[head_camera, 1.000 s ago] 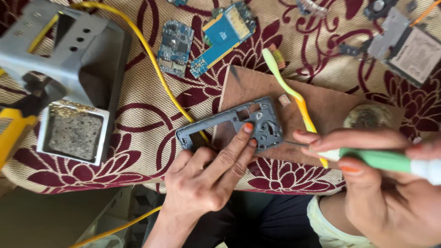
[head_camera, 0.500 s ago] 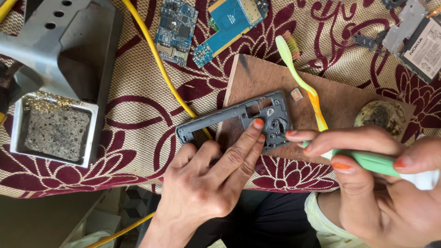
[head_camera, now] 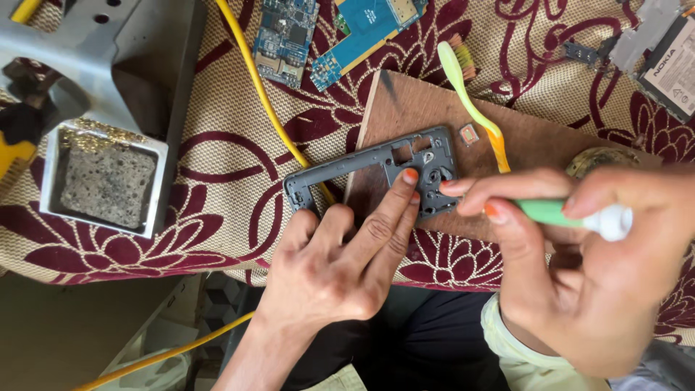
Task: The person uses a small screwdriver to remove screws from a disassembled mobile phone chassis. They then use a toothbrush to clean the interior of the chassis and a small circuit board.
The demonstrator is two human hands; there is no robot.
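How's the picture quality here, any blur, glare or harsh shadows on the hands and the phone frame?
Head view: soft, even daylight, no glare. The phone frame and the left hand are sharp. The right hand, close to the lens, looks slightly soft, as does the green tool it grips. Only faint shadows lie under the fingers on the wooden board.

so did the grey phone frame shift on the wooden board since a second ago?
No real shift. The grey phone frame lies across the wooden board's left edge as before, under the left hand, its corner beside the green toothbrush; the camera moved.
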